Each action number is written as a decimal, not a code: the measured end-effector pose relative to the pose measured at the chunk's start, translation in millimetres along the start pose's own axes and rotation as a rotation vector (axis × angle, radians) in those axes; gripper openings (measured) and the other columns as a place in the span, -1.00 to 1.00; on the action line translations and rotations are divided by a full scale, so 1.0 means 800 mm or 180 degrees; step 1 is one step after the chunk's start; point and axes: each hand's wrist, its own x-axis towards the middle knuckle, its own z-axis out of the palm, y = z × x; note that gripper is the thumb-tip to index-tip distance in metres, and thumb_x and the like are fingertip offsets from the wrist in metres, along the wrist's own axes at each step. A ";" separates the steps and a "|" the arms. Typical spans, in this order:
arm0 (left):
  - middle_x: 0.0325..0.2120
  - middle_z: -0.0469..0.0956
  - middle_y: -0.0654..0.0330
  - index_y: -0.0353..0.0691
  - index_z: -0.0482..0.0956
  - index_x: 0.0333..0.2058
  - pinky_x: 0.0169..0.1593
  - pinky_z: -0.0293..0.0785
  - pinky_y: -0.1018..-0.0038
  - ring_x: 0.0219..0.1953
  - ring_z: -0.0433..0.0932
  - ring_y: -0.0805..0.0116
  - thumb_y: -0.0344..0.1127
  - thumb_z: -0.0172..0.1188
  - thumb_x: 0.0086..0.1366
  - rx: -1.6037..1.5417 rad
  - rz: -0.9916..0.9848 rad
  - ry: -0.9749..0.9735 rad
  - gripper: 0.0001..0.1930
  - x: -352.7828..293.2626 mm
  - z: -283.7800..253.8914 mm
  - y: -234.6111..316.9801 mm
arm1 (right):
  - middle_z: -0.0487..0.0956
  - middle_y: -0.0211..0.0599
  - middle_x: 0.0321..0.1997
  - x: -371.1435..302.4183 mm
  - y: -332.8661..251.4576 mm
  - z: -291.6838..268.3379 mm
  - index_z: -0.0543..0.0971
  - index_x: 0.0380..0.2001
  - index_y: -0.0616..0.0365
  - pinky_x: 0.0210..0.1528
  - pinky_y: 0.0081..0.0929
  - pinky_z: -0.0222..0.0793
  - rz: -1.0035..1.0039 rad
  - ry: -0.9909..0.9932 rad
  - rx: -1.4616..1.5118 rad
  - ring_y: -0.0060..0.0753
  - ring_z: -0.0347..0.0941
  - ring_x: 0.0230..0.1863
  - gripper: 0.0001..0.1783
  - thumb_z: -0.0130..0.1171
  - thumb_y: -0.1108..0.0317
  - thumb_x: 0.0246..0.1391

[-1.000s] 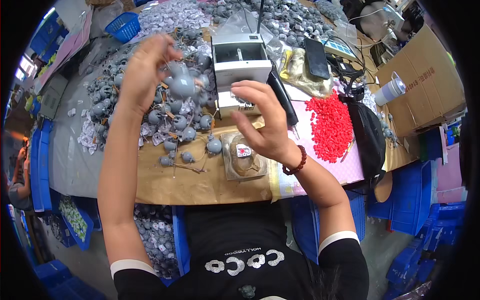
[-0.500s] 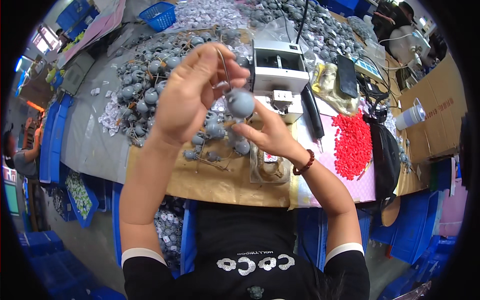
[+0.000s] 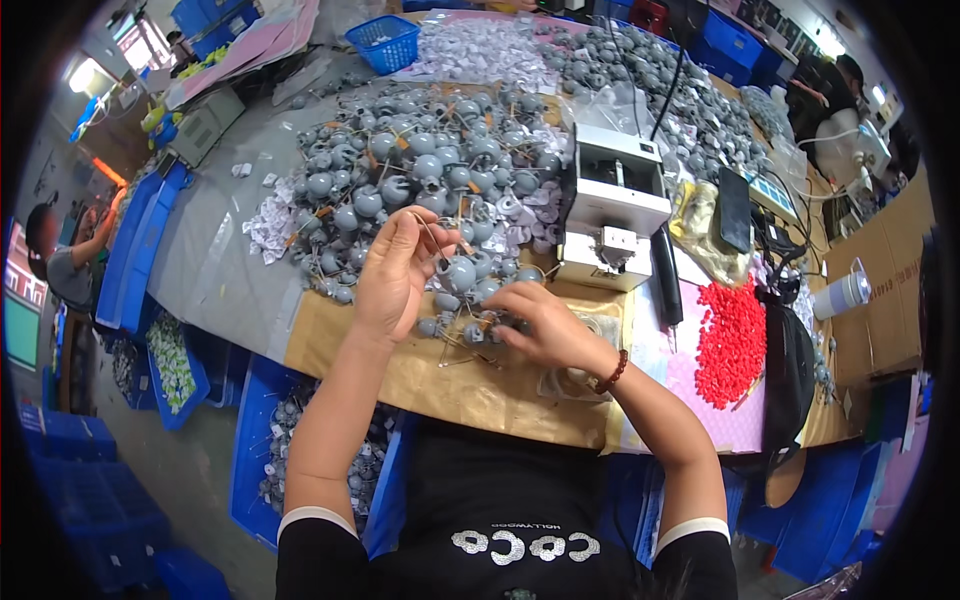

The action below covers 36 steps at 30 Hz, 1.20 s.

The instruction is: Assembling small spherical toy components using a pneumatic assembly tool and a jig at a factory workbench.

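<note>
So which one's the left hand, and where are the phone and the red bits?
Left hand (image 3: 391,287): head view, middle of the hand.
Phone (image 3: 735,210): head view, middle of its dark face.
Red bits (image 3: 731,345): head view, middle of the pile.

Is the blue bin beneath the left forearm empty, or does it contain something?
Not empty: grey round parts lie in the blue bin, visible on both sides of the left forearm. How full, I cannot tell.

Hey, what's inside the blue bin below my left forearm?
Grey round parts are heaped in the blue bin. Your left forearm covers its middle and the table hides its far end; what lies there, or beneath the top layer, can't be seen.
</note>
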 end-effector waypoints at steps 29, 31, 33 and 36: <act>0.02 0.44 0.03 -0.13 0.54 0.00 0.14 0.39 0.14 0.10 0.42 -0.08 -0.23 0.42 0.20 0.4088 0.2546 -0.0029 -0.59 -0.031 0.071 -0.031 | 0.58 -0.25 -0.13 0.019 -0.013 -0.092 0.34 0.31 0.30 0.02 -0.44 0.53 0.0457 0.2450 0.3728 -0.40 0.57 -0.06 -0.54 0.05 0.47 0.39; 0.12 0.35 0.02 -0.11 0.45 0.11 0.22 0.32 0.09 0.19 0.33 -0.14 -0.22 0.44 0.19 0.3854 0.2451 -0.0551 -0.46 -0.036 0.112 -0.015 | 0.57 -0.14 0.05 0.017 -0.036 -0.077 0.28 0.37 0.31 0.11 -0.45 0.49 0.0579 0.2255 0.3819 -0.34 0.52 0.12 -0.48 -0.05 0.55 0.37; 0.21 0.29 -0.02 -0.10 0.41 0.17 0.19 0.43 0.14 0.18 0.40 -0.11 -0.19 0.48 0.16 0.3858 0.1921 -0.0768 -0.37 -0.029 0.116 -0.025 | 0.55 -0.07 0.17 0.008 -0.070 -0.081 0.21 0.43 0.31 0.21 -0.42 0.45 0.0665 0.1890 0.3743 -0.30 0.46 0.25 -0.41 -0.15 0.62 0.33; 0.12 0.40 0.00 -0.15 0.44 0.12 0.13 0.49 0.18 0.12 0.47 -0.08 -0.28 0.44 0.18 0.3649 0.1443 -0.0985 -0.45 -0.029 0.122 -0.024 | 0.56 -0.13 0.14 -0.020 -0.066 -0.087 0.27 0.40 0.30 0.25 -0.39 0.47 0.0662 0.1684 0.2719 -0.40 0.49 0.19 -0.44 -0.10 0.63 0.35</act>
